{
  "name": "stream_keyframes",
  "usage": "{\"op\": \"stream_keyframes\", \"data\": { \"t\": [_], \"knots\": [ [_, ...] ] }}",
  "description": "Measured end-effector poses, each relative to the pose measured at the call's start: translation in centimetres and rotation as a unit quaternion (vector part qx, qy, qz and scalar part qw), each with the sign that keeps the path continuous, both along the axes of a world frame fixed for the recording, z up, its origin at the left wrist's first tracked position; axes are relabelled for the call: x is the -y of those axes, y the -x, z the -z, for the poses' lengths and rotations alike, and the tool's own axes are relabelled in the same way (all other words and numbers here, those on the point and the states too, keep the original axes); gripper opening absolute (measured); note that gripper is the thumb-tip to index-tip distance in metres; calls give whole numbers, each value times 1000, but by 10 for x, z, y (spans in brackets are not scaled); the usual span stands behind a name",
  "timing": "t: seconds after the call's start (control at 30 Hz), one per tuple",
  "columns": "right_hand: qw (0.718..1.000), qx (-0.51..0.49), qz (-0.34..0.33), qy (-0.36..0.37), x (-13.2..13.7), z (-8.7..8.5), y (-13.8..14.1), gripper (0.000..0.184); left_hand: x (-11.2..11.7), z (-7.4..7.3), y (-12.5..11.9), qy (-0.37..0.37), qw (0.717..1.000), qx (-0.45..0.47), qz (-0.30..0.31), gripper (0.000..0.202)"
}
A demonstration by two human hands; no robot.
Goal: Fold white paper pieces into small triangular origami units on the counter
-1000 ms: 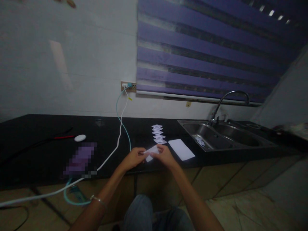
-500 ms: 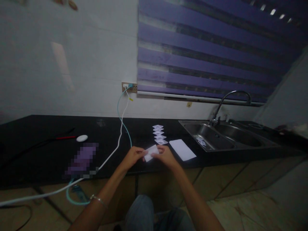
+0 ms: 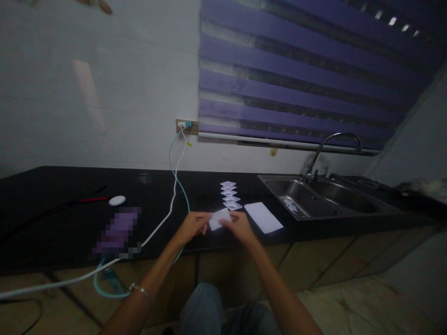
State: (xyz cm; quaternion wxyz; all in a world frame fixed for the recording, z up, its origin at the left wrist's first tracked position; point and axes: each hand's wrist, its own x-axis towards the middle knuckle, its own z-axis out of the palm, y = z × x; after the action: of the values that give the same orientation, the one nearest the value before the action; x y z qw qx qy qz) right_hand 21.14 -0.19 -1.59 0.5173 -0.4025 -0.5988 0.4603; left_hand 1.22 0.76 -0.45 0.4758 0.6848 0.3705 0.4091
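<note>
A small folded piece of white paper (image 3: 219, 219) is held between my two hands, just over the counter's front edge. My left hand (image 3: 193, 226) pinches its left corner with thumb and forefinger. On the other side, my right hand (image 3: 240, 226) grips the right edge, its thumb lying on top of the paper. Behind the hands, a column of folded white paper pieces (image 3: 230, 192) with pointed ends lies on the black counter. Flat white paper sheets (image 3: 263, 217) rest to the right of my right hand.
A steel double sink (image 3: 296, 204) with a curved faucet (image 3: 316, 156) is at the right, white scraps in its near basin. White and teal cables (image 3: 172, 204) run from the wall outlet (image 3: 186, 126) across the counter. A white round object (image 3: 117, 200) and a blurred-out purple item (image 3: 118, 230) lie left.
The paper has turned slightly and lies flatter between my hands. My left fingers have shifted to its upper left corner. The view has moved a little.
</note>
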Motion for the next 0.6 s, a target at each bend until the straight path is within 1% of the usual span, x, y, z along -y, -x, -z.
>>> {"op": "stream_keyframes", "data": {
  "t": [0.1, 0.2, 0.3, 0.33, 0.4, 0.43, 0.5, 0.53, 0.6],
  "knots": [
    [1000, 14, -11, -7, 2, -2, 0, 34, -1, 0, 0, 25, 1000, 12, 15, 48],
    [999, 31, -7, 0, 5, -4, 1, 32, -1, -3, -1, 35, 999, 21, 11, 47],
    [999, 40, 4, -3, 8, -6, 4, 28, -1, -6, -3, 53, 998, 13, -9, 49],
    [999, 39, 0, -12, 8, -7, 4, 26, -2, -6, -3, 55, 998, 11, -19, 48],
    [998, 27, -30, -37, 7, -7, 4, 24, -2, -5, -3, 51, 998, 14, -33, 43],
    [997, 15, -51, -50, 6, -8, 3, 25, -3, -3, -2, 46, 998, 20, -38, 39],
    [994, -15, -89, -63, 3, -7, -1, 34, -4, 0, -2, 42, 998, 38, -40, 35],
    [992, -28, -101, -63, 1, -6, -3, 39, -4, 1, -2, 41, 997, 50, -40, 36],
    [992, -38, -105, -55, -3, -4, -6, 43, -3, 3, -3, 42, 996, 62, -39, 41]
  ]
}}
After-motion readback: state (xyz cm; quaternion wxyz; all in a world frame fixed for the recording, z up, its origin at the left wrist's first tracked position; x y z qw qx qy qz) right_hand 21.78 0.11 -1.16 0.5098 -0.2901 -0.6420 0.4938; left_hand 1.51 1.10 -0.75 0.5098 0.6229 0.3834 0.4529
